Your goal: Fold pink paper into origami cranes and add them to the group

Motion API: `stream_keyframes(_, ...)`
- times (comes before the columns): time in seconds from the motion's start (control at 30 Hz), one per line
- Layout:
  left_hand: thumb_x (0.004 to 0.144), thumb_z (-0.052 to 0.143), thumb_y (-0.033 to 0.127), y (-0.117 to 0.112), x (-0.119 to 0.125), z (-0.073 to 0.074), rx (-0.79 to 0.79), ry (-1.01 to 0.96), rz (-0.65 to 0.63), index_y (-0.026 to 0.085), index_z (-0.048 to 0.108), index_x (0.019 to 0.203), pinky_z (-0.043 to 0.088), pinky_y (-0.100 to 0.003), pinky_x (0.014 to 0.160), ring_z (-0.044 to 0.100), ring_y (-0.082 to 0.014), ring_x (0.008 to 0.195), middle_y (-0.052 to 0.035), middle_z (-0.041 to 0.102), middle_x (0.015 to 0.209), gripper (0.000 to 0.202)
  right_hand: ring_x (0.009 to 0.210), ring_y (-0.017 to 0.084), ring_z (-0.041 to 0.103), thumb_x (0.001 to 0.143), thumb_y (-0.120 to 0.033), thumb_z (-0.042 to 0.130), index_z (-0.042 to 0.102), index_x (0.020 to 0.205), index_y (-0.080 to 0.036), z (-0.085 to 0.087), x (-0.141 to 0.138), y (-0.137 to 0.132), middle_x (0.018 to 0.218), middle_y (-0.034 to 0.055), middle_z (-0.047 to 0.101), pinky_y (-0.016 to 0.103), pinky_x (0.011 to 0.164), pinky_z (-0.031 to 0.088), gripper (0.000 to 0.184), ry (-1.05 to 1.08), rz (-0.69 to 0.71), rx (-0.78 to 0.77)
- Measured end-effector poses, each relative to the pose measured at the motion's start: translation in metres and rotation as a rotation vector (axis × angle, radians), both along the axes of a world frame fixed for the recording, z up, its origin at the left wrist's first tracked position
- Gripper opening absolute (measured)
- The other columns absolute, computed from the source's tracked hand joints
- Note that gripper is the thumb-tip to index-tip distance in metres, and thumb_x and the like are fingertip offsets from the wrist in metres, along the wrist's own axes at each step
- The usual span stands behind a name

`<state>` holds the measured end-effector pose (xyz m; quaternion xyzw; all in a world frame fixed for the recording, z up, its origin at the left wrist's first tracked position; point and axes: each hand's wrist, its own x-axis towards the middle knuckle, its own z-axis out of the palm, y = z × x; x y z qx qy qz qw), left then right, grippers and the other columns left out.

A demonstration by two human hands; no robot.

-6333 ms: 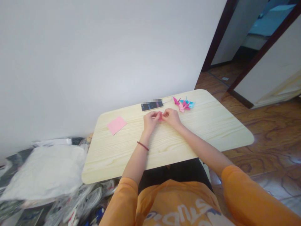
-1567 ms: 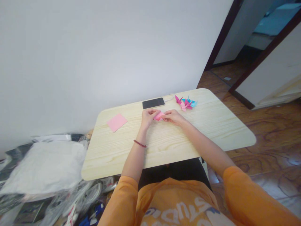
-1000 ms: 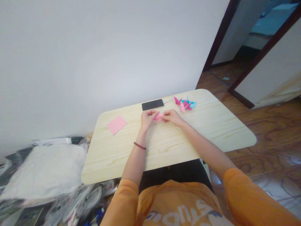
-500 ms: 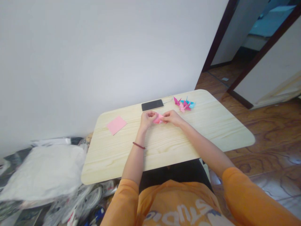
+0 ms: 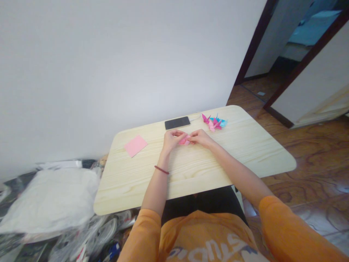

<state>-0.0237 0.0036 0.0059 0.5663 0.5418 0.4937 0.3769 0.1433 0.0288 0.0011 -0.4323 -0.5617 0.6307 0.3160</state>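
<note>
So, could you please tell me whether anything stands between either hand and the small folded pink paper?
Nothing visible does: the left hand and right hand both hold the folded pink paper. The phone lies beyond it, the folded paper figures beyond and to the right.

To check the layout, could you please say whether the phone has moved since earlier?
No, the phone keeps its place near the back edge of the table.

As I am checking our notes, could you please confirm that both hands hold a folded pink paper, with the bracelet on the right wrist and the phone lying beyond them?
Not quite: the head view shows the bracelet on the left wrist. The left hand and right hand hold the folded pink paper, with the phone beyond.
</note>
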Motion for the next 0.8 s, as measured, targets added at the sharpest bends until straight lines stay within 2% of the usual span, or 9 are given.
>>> stream_keyframes(0.13, 0.065, 0.073, 0.03, 0.0013, -0.0009, -0.0013, 0.0, 0.005, 0.013, 0.015, 0.072, 0.069, 0.044, -0.025, 0.061, 0.059, -0.014, 0.061, -0.0056, 0.069, 0.067, 0.015, 0.047, 0.009, 0.049, 0.051, -0.034, 0.083, 0.065, 0.056, -0.013, 0.0, 0.0003, 0.0004, 0.048, 0.0015, 0.059, 0.023, 0.048, 0.039, 0.029, -0.005, 0.003, 0.014)
stream_keyframes(0.37, 0.068, 0.071, 0.031, 0.0016, 0.0017, -0.0015, 0.059, 0.037, 0.021, 0.016, 0.072, 0.069, 0.044, -0.025, 0.061, 0.059, -0.0137, 0.061, -0.0046, 0.07, 0.069, 0.014, 0.046, 0.008, 0.044, 0.054, -0.034, 0.076, 0.063, 0.059, -0.015, 0.0041, -0.0043, -0.0025, 0.049, -0.0021, 0.056, 0.022, 0.046, 0.033, 0.023, 0.093, -0.092, 0.068)
stream_keyframes(0.57, 0.07, 0.07, 0.029, -0.0013, 0.0064, 0.0002, 0.111, 0.05, 0.04, 0.017, 0.072, 0.071, 0.042, -0.024, 0.059, 0.061, -0.014, 0.064, -0.0043, 0.071, 0.072, 0.012, 0.044, 0.006, 0.039, 0.054, -0.031, 0.072, 0.057, 0.053, -0.017, 0.0055, -0.0053, -0.0031, 0.048, -0.0041, 0.051, 0.022, 0.044, 0.026, 0.021, 0.174, -0.096, 0.016)
stream_keyframes(0.8, 0.072, 0.069, 0.032, 0.0014, 0.0017, -0.0022, 0.162, 0.079, 0.096, 0.018, 0.073, 0.074, 0.041, -0.024, 0.058, 0.061, -0.0139, 0.066, -0.0036, 0.072, 0.075, 0.015, 0.043, 0.006, 0.04, 0.055, -0.029, 0.073, 0.058, 0.053, -0.016, 0.0033, -0.0021, 0.0004, 0.045, -0.0034, 0.051, 0.023, 0.045, 0.028, 0.02, 0.153, -0.048, -0.001)
